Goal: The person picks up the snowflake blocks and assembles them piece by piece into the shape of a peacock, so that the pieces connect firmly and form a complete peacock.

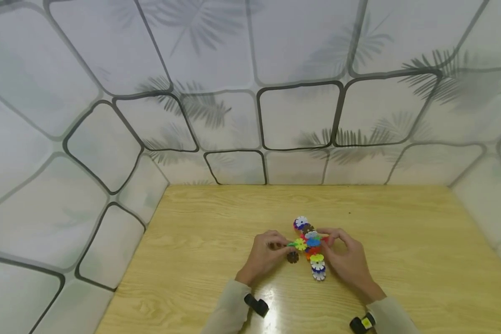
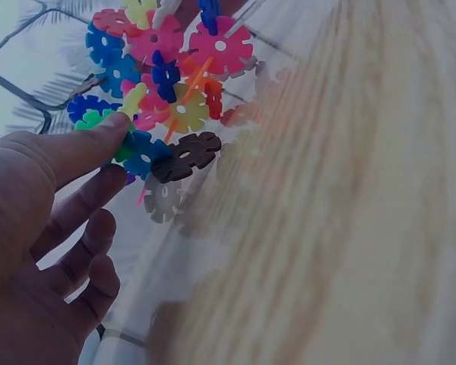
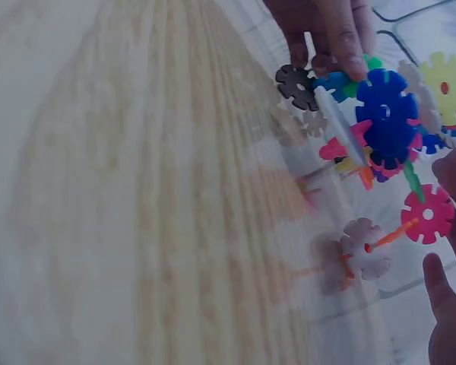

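An assembly of interlocking snowflake discs (image 1: 313, 242) in many colours is held just in front of me, over the table. My left hand (image 1: 265, 254) pinches a green disc (image 2: 95, 122) at the assembly's left end between thumb and index finger; its other fingers are bent. Beside that grip, a blue disc (image 2: 146, 152) and a brown disc (image 2: 188, 157) join on. On the opposite side, my right hand (image 1: 350, 260) grips the assembly with thumb and index finger near a red piece. In the right wrist view, a pink disc (image 3: 428, 228) is close to the right fingers, and a whitish disc (image 3: 365, 262) sits lower.
The light wood-grain table (image 1: 200, 218) lies under both hands. Patterned fabric walls (image 1: 300, 116) rise behind it and at both sides. A dark strap device sits on each wrist, including the left one (image 1: 256, 305).
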`<action>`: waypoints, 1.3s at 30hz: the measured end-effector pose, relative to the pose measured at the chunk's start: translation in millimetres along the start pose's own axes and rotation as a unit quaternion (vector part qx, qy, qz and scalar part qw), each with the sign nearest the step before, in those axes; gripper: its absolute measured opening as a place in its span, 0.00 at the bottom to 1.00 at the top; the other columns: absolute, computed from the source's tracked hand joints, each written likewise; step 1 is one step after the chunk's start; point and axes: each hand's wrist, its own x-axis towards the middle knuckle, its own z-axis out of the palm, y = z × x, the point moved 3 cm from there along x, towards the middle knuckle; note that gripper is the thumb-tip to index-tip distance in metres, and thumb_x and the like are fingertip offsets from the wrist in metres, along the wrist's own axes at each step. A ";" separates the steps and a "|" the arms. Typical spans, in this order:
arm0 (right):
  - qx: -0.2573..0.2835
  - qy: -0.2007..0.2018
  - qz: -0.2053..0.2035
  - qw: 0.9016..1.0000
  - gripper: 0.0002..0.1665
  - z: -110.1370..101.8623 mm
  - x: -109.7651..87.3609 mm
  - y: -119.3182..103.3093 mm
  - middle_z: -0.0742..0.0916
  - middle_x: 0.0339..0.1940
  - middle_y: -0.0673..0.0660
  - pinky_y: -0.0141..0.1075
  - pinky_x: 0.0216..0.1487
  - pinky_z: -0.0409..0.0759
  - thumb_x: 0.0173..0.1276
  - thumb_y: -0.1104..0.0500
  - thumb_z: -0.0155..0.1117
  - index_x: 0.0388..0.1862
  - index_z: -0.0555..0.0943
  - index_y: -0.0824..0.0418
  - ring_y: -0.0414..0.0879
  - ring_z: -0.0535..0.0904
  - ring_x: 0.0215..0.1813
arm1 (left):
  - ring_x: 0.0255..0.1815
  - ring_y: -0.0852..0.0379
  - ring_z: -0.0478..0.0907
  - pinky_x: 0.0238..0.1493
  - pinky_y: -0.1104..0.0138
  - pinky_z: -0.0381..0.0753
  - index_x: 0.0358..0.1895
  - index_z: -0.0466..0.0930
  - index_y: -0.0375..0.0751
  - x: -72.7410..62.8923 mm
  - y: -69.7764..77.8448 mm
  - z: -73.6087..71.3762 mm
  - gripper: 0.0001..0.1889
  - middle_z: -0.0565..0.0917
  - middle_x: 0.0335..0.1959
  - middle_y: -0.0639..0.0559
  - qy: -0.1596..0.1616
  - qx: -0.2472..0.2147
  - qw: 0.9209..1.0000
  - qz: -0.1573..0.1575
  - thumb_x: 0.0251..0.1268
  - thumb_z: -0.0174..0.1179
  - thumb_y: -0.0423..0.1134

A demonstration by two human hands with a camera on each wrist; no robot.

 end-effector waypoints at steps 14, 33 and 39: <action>0.090 -0.037 0.244 0.965 0.22 -26.3 -39.7 -7.5 0.83 0.69 0.68 0.26 0.55 0.88 0.89 0.57 0.55 0.72 0.68 0.68 0.25 0.84 0.55 | 0.48 0.57 0.83 0.48 0.69 0.84 0.65 0.86 0.49 4.3 -15.1 -14.8 0.17 0.88 0.51 0.48 -0.027 -0.107 0.990 -0.090 0.82 0.65 0.50; 0.309 -0.215 0.378 0.846 0.48 -19.2 -52.8 -12.4 0.62 0.85 0.82 0.52 0.72 0.85 0.93 0.36 0.32 0.90 0.42 0.70 0.58 0.81 0.75 | 0.78 0.27 0.74 0.80 0.43 0.75 0.87 0.56 0.36 67.3 -21.4 0.5 0.40 0.69 0.81 0.26 -0.119 -0.411 0.849 -0.311 0.90 0.38 0.64; 0.286 -0.205 0.377 0.857 0.46 -28.3 -47.2 -15.6 0.61 0.85 0.82 0.50 0.71 0.86 0.93 0.36 0.30 0.89 0.44 0.70 0.63 0.78 0.78 | 0.81 0.27 0.70 0.83 0.43 0.71 0.85 0.58 0.33 60.3 -26.2 -6.1 0.37 0.68 0.81 0.24 -0.084 -0.453 0.835 -0.300 0.92 0.41 0.60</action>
